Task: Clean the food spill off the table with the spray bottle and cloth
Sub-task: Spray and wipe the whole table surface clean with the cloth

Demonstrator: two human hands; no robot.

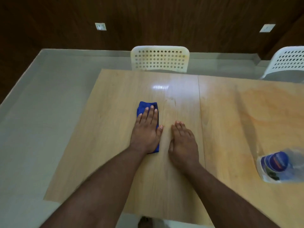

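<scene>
Dark wood panelling is running across the far wall, with two white wall sockets (100,26) set into it, and pale grey floor (32,112) is showing around the light wooden tabletop (105,162) in front of me. I am pressing my left hand (145,130) flat on the folded blue cloth (144,106), fingers straight and lying close together, the grip not curling round anything; the cloth is peeking out past my fingertips toward twelve o'clock and along my thumb side. My right hand (183,145) is resting just beside it at about three o'clock, fingers straight and together on the bare wood, holding nothing. An orange-tinted smear (266,109) is spreading over the tabletop toward two o'clock, well apart from the cloth. The clear spray bottle (278,167) with its blue label is sitting at about four o'clock, blurred, near the picture's edge. Two white perforated chairs (160,59) are standing at the far side, at twelve and two o'clock.
</scene>
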